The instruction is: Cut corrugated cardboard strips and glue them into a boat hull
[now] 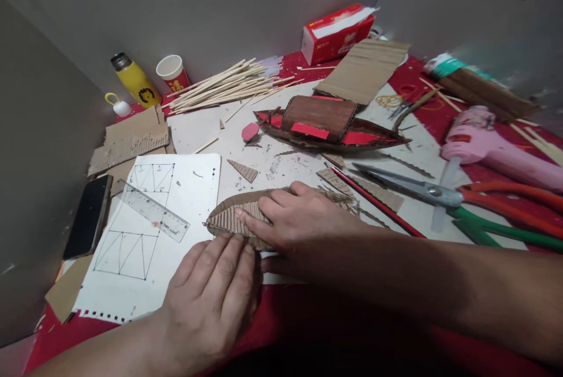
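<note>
Now both hands flat, fingers stretched, pressing leaf-shaped cardboard on surface. Right hand lies on cardboard middle, fingertips on ribbed part. Left hand touches its near edge, beside paper. Neither hand grips anything. Scissors near right.

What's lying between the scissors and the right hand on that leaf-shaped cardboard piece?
In the head view, a red pencil lies slantwise between the scissors and the right hand, beside corrugated cardboard strips.

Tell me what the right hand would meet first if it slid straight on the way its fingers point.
Probably the clear ruler on the drawing sheet, once the right hand leaves the cardboard piece; depth is unclear.
</note>
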Demonstrator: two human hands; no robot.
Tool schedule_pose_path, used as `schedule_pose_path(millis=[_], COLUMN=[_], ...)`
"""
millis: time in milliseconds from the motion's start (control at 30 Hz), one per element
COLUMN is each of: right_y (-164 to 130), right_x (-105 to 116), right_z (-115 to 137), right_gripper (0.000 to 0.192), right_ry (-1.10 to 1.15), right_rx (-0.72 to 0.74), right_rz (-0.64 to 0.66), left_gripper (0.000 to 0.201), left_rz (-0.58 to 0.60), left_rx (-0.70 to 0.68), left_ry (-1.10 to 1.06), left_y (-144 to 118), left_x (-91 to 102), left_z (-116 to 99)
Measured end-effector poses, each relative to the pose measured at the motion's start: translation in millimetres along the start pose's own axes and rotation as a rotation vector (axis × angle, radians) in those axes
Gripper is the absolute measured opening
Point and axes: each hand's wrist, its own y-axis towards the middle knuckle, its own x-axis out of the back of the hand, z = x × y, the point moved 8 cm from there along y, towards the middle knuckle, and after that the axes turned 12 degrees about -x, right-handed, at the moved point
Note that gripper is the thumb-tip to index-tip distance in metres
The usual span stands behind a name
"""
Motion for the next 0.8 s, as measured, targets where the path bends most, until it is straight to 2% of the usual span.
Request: schedule_pose_path(millis=[167,267,467,700,800], right_y=[1,1,-2,-2,-4], right_x=[-4,-8,-4,-4,-2], right_z=[-1,-1,1,1,1], right_gripper=[0.058,0.056,0.033,0.04,0.032], right_ry=[0.009,0.006,0.0,0.009,-0.003], right_rx=[-0.014,-0.033,-0.018,-0.024,0.026], right_rz=[-0.002,-0.007,-0.086,-0.052,-0.055], left_gripper=[0.031,0.03,0.024,0.025,0.028], left_rz=[0.112,0.109,0.135,0.131,0.138], left_rx=[-0.001,-0.012,0.014,-0.02,-0.024], left_ry=[0.069,0.08,0.043,0.071,0.067], left_y=[-3,1,5,11,11], left_x=[-16.5,-17.9,-22.9,-22.6,-23.9], left_z=[2,5,8,9,9])
